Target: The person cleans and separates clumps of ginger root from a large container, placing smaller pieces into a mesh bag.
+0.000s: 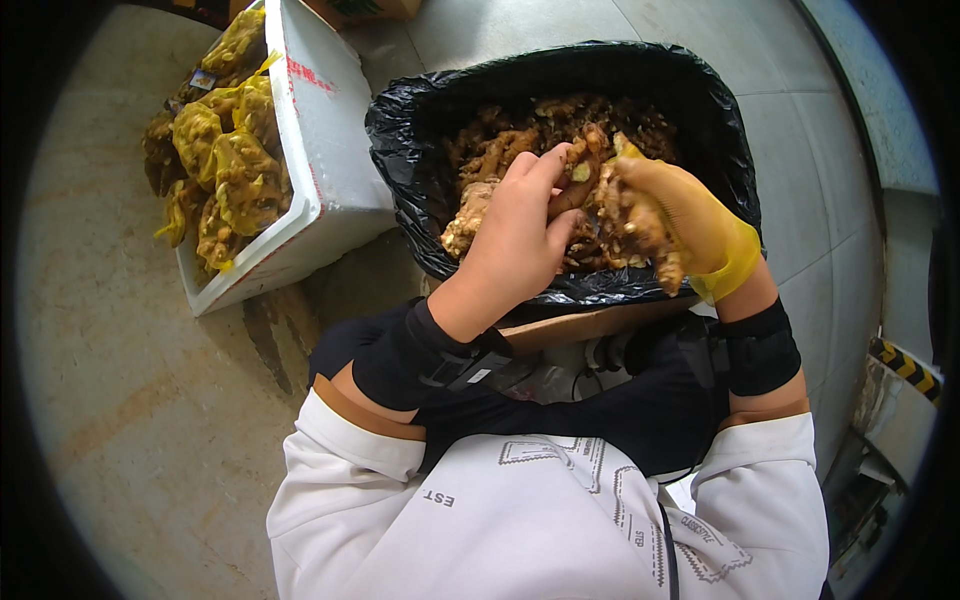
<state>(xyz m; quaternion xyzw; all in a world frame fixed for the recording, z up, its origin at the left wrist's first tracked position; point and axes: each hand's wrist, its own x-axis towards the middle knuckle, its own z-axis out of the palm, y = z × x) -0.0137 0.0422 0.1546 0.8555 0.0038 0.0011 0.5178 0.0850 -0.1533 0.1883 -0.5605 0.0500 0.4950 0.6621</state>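
A box lined with a black plastic bag (697,97) holds a heap of ginger roots (499,150). Over the heap, my left hand (517,225) has its fingers around a knobbly piece of ginger (581,176). A yellow net bag (724,262) is drawn over my right hand (671,202), which grips ginger (637,225) just to the right of the left hand. The two held pieces are close together; whether they touch I cannot tell. A large pale ginger root (469,217) lies by my left wrist, inside the liner.
At the left, a white foam box (330,127) tilts on its side, with several yellow net bags of ginger (244,180) at its opening. A cardboard box (375,11) stands at the top edge. Yellow-and-black striped tape (906,369) marks an edge at the far right.
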